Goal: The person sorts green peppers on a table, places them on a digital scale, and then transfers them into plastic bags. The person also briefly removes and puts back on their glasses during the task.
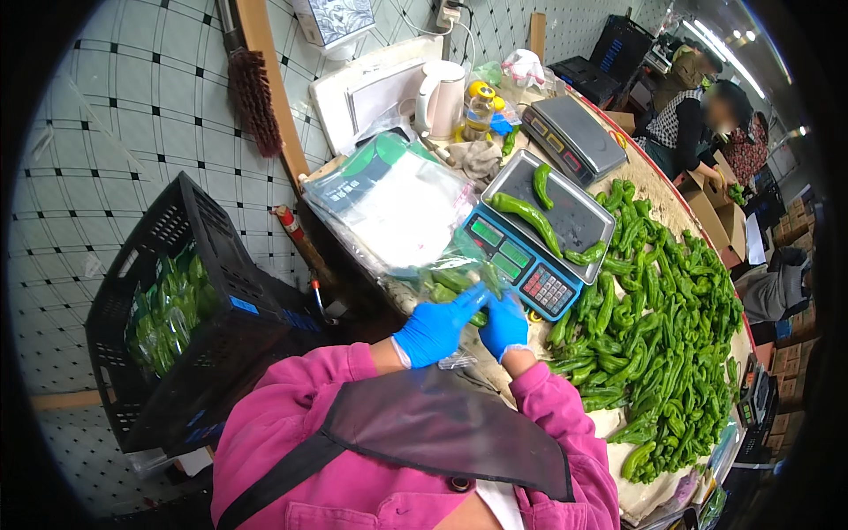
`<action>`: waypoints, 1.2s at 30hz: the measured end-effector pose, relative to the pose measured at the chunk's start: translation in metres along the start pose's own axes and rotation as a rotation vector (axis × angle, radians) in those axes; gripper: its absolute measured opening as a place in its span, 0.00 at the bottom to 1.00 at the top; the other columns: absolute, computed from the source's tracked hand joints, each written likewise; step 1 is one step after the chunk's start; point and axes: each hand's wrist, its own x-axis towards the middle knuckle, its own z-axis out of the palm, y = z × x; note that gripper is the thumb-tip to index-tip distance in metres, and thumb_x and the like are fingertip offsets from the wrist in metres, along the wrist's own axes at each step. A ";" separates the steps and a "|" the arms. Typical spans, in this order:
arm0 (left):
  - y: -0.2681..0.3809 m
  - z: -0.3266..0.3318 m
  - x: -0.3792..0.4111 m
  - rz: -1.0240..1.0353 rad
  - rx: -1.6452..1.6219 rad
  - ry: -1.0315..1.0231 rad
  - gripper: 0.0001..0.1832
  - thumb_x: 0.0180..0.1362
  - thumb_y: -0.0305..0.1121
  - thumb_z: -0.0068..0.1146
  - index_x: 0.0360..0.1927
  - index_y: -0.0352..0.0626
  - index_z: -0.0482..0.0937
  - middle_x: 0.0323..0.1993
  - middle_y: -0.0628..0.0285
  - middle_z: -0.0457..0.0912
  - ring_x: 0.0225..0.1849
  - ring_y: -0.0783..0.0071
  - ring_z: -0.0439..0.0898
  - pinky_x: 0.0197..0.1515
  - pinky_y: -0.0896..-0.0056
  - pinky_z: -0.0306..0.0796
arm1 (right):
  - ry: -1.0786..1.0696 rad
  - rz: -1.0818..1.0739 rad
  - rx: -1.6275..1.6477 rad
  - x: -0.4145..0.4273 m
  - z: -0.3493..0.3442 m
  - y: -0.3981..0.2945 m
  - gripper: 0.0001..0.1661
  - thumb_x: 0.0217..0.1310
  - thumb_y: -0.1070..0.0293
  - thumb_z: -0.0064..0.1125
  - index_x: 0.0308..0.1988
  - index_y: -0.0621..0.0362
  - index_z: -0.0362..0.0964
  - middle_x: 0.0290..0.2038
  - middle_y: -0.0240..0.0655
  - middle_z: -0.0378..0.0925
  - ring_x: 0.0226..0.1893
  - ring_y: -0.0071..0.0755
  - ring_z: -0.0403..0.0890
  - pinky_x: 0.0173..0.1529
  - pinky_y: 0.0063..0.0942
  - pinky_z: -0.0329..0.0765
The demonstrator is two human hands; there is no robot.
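Note:
My left hand (pixel 434 329), in a blue glove, is closed on a clear plastic bag with green peppers (pixel 450 279) inside. Also gloved in blue, my right hand (pixel 503 326) meets it at the near edge of the same bag, fingers bent onto the plastic. Just beyond my right hand stands a blue digital scale (pixel 523 257) with lit green displays and a keypad. Three loose green peppers (pixel 530 215) lie on its metal pan (pixel 575 225). A stack of flat printed plastic bags (pixel 397 205) lies beyond my left hand. My fingertips are partly hidden by each other and the plastic.
A large heap of green peppers (pixel 662 331) covers the table's right side. To the left, a black crate (pixel 199 232) holds bagged peppers (pixel 172 311). Behind the scale are a second scale (pixel 576 139), an electric kettle (pixel 440 99) and a jar (pixel 478 112). Other people work beyond the table.

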 end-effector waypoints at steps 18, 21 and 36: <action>-0.007 0.010 -0.004 0.002 -0.146 -0.042 0.41 0.48 0.21 0.49 0.71 0.46 0.58 0.69 0.46 0.61 0.27 0.47 0.81 0.28 0.55 0.76 | -0.082 -0.048 -0.026 0.018 0.018 -0.024 0.31 0.59 0.63 0.52 0.62 0.56 0.65 0.42 0.51 0.78 0.42 0.54 0.80 0.44 0.44 0.77; -0.012 0.016 -0.007 0.018 -0.171 -0.014 0.42 0.48 0.21 0.48 0.72 0.45 0.56 0.70 0.46 0.59 0.27 0.46 0.81 0.28 0.54 0.76 | -0.316 0.099 0.023 -0.015 0.016 -0.012 0.32 0.56 0.63 0.57 0.61 0.52 0.66 0.38 0.45 0.82 0.37 0.52 0.83 0.38 0.45 0.78; -0.008 0.018 -0.016 0.123 -0.238 -0.065 0.47 0.47 0.20 0.47 0.75 0.49 0.50 0.71 0.49 0.58 0.41 0.44 0.82 0.39 0.52 0.77 | -0.533 0.273 0.291 -0.049 0.010 0.011 0.37 0.55 0.46 0.63 0.59 0.55 0.69 0.47 0.51 0.79 0.46 0.55 0.81 0.50 0.42 0.77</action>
